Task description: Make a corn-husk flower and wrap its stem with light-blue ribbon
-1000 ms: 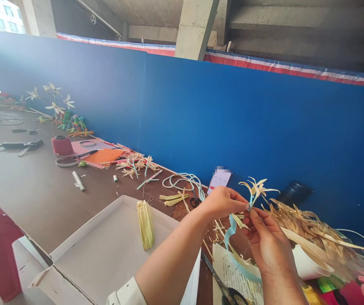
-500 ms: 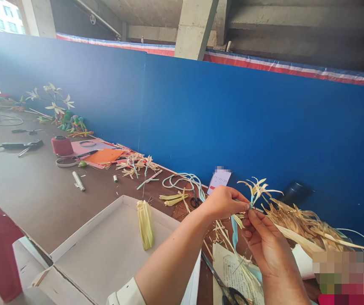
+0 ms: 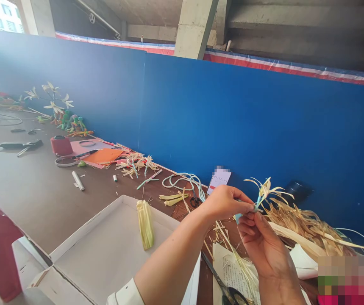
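Note:
Both hands meet at a small husk flower (image 3: 267, 189) with pale, curling petals and a light-blue wrapped stem. My left hand (image 3: 229, 202) reaches in from the left and pinches the stem at its lower end. Just below, my right hand (image 3: 261, 241) has its thumb and fingers closed at the same stem, palm partly turned up. A bit of light-blue strip (image 3: 237, 218) shows between the hands; the rest of it is hidden. Pale husk strands (image 3: 237, 254) hang or lie beneath the hands, over a printed sheet (image 3: 224, 264).
An open white box (image 3: 95, 250) holds a yellow-green husk piece (image 3: 145, 224). Large scissors (image 3: 224, 288) lie by the sheet. Dried husks (image 3: 309, 222) are heaped at right. A phone (image 3: 219, 180) leans on the blue partition (image 3: 248, 127). More husk flowers (image 3: 135, 165) lie farther left.
The flower has shifted a little to the right and leans more that way. My right hand has turned, and the blue strip that hung below is now mostly out of sight.

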Tool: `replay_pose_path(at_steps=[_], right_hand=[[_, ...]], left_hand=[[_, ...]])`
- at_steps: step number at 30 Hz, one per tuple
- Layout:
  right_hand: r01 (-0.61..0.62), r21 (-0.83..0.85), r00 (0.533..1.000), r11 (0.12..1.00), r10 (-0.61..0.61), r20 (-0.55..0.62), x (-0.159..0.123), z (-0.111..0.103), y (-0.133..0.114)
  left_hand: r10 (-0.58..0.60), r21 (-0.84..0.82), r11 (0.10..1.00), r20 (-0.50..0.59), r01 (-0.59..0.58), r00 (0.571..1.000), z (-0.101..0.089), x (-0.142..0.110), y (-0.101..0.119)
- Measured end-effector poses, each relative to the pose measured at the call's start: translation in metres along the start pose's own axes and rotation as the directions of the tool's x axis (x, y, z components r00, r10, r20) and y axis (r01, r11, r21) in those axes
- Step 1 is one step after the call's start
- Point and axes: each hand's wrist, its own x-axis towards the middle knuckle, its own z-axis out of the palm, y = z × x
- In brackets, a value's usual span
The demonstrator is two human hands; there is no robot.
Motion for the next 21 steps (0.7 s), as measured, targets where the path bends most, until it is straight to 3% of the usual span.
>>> replay_pose_path(at_steps=[5, 15, 21], right_hand=[[0.01, 0.028, 1.0, 1.0, -0.009, -0.019, -0.0004, 0.0018, 0.0006], [-0.05, 0.169, 0.998, 0.984, 0.04, 0.058, -0.0059, 0.0071, 0.0024], [-0.063, 0.155, 0.995, 0.986, 0.051, 0.08, -0.0079, 0.0089, 0.002]], left_hand=[[-0.011, -0.002, 1.0, 0.001, 0.011, 1.0, -0.0009, -0.0005, 0.0016], [-0.042, -0.123, 0.991, 0.032, 0.046, 0.999, -0.001, -0.0041, 0.0053], [-0.046, -0.191, 0.979, 0.104, 0.066, 0.994, -0.0033, -0.0061, 0.0068]])
